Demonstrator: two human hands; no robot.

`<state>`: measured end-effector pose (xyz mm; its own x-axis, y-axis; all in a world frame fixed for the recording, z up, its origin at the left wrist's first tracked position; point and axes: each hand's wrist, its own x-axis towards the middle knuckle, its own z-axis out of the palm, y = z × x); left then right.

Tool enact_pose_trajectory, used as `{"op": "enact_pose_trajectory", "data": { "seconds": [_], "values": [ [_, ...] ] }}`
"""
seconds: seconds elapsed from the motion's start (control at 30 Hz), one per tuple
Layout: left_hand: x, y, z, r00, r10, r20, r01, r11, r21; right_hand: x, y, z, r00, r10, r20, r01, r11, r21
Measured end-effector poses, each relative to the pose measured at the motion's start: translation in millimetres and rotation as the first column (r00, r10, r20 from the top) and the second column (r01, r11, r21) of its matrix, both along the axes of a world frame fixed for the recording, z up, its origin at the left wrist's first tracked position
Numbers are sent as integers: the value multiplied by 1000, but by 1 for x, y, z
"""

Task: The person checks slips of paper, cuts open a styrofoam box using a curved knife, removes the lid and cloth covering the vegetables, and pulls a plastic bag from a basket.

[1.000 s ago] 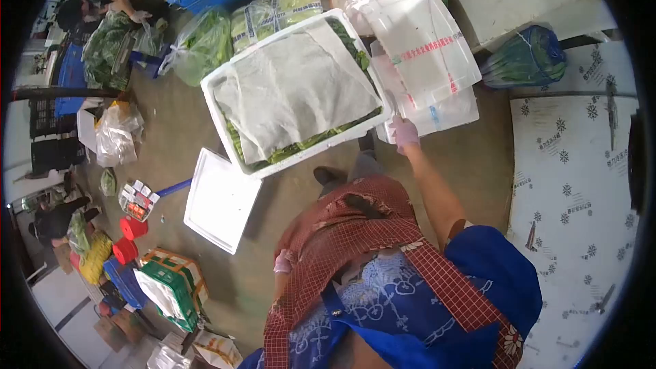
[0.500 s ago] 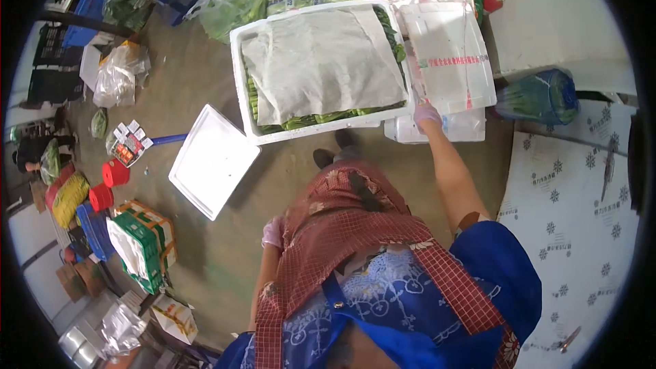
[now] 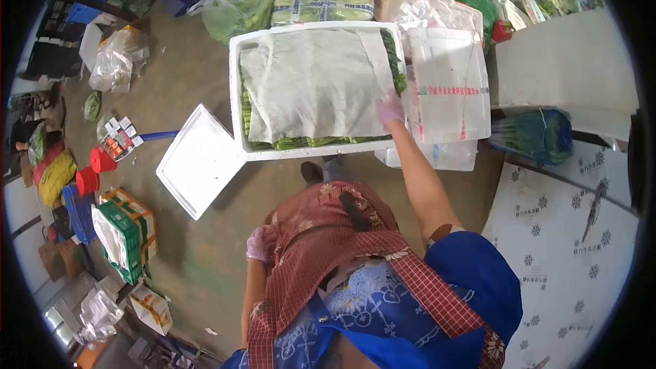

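Note:
A white foam box (image 3: 318, 154) holds green leafy-stemmed vegetables (image 3: 301, 143), which show along its near, left and right edges. Over most of them lies a white cloth (image 3: 311, 82). My right hand (image 3: 391, 111), in a thin pinkish glove, reaches to the cloth's near right corner, just inside the box rim. Its fingers are blurred, so their grip on the cloth is unclear. Low at my left side, my left hand (image 3: 260, 244), gloved too, is closed at the edge of my red checked apron (image 3: 301, 239).
A white foam lid (image 3: 199, 162) leans beside the box's near left corner. More foam boxes (image 3: 451, 96) stand to the right. Bagged greens (image 3: 239, 3) and wrapped vegetables (image 3: 321, 1) lie behind. A green crate (image 3: 123, 236) sits at the left, and a blue-netted bundle (image 3: 536, 137) at the right.
My right hand has moved left from beside the box's right rim onto the cloth's corner. My left hand stays at the apron. The view has shifted slightly.

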<state>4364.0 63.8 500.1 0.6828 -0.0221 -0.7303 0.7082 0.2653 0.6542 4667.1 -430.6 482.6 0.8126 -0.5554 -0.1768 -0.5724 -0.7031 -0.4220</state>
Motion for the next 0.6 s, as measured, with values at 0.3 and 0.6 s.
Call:
{"op": "enact_pose_trajectory", "data": {
  "seconds": [0.3,0.6],
  "values": [
    [37,-40,61,931,269,-245,-271,962,28,45,4,17,770,139,-623,-148,988,38],
    [22,-55,35,881,407,-240,-442,889,-115,44,-5,22,920,-150,-363,160,987,-2]
  ]
}}
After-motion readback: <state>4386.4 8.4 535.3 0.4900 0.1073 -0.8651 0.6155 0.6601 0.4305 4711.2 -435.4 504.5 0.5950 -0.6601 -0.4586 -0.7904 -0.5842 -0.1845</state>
